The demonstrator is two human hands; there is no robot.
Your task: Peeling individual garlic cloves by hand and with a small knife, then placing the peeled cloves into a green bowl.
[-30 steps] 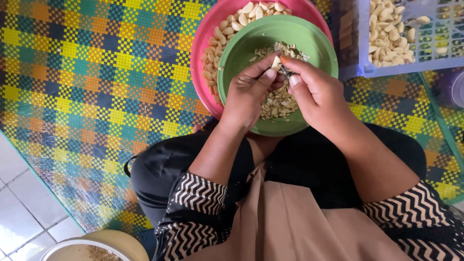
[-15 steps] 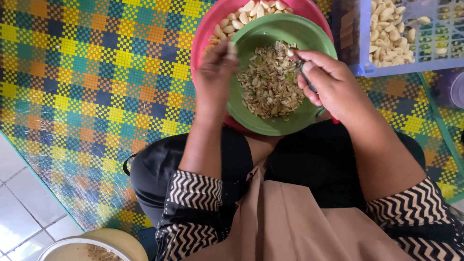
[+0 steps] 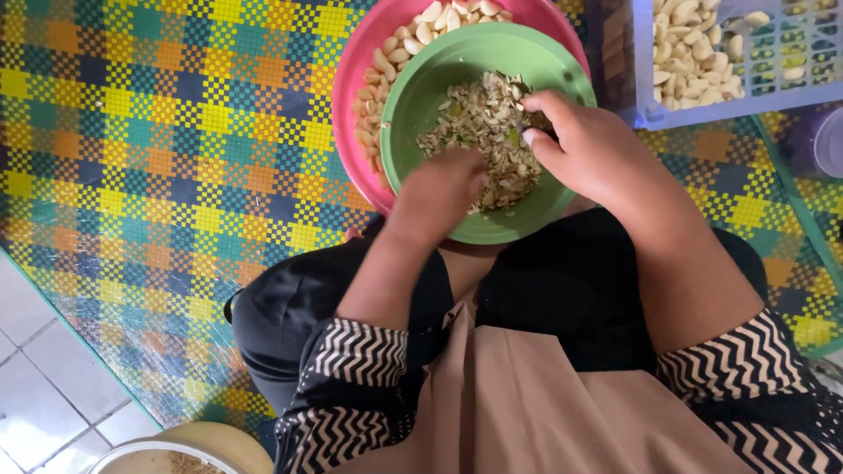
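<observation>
A green bowl (image 3: 439,88) holding a heap of dry garlic skins (image 3: 483,132) rests on top of a pink bowl (image 3: 351,79), which holds peeled garlic cloves (image 3: 413,39). My left hand (image 3: 436,195) hovers over the near side of the green bowl. Its fingers curl downward, and whatever they hold is hidden. My right hand (image 3: 587,149) reaches in from the right, fingertips bent into the skins at the heap's edge. I cannot see whether it grips anything. Both bowls sit just beyond my lap.
A blue slotted basket (image 3: 781,79) with more pale cloves (image 3: 694,44) stands at the upper right. A chequered woven mat (image 3: 158,175) covers the floor, with white tiles (image 3: 44,395) at the lower left. A cream container rim (image 3: 202,443) shows at the bottom left.
Both hands met over the green bowl a second ago. The left hand then swung out to the pink bowl's rim and has now come back over the green bowl. The right hand dipped into the skins.
</observation>
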